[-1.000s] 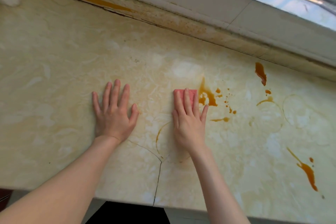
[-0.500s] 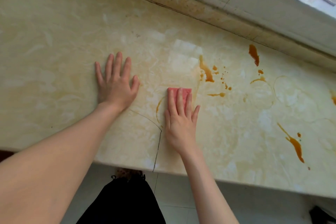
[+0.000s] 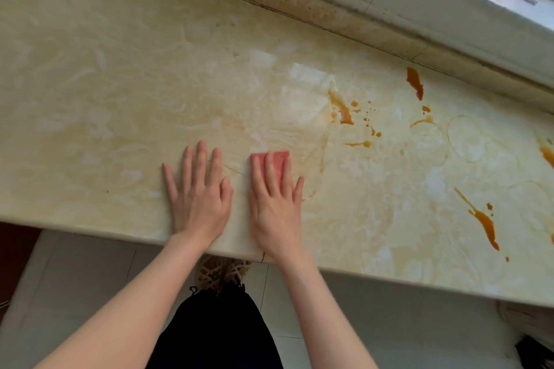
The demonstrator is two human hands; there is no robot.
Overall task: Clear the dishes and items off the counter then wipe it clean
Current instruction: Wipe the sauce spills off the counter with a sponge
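Under window ledge: stained marble counter, orange spills.

1. The right hand has drawn the pink sponge back from the orange stain, which it touched a second ago, towards the front edge of the counter. The two are now well apart.
2. That stain is thinner on its left side, and a faint smear trails from it.
3. The left hand has also pulled back. Its heel is now at the edge and its fingers cross the crack.
4. The shoes have come into view.
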